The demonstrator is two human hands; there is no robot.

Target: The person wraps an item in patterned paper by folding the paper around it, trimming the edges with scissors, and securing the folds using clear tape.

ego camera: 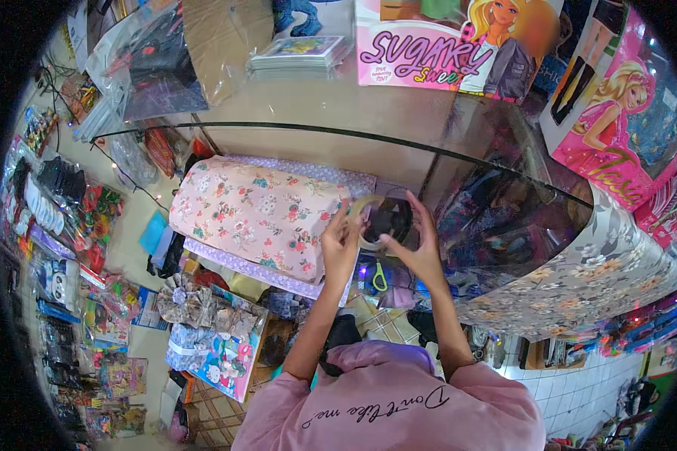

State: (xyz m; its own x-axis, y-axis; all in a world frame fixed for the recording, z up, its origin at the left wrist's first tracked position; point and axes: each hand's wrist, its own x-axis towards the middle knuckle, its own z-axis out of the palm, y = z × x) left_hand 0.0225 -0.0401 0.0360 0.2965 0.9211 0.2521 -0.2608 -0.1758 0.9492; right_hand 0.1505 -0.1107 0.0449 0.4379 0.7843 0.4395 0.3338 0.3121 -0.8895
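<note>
My left hand (pixel 340 239) and my right hand (pixel 421 243) are raised over the glass counter, with a roll of clear tape (pixel 365 204) between them. The fingers of my left hand rest along the roll's left side. My right thumb and fingers span its right side. Through the roll's wide ring a dark area shows. Left of my hands lies a bundle in pink floral paper (pixel 259 220), on purple floral paper (pixel 338 173). Scissors with a lime-green handle (pixel 379 277) are just below the roll; their blades are hard to make out.
A dark-edged glass counter (pixel 502 237) curves across the front. Grey floral paper (pixel 575 276) hangs over its right side. Printed paper bags (pixel 609 129) and a stack of cards (pixel 296 56) stand beyond. Gift-wrapped parcels (pixel 189 346) and hanging packets (pixel 113 321) are at the left.
</note>
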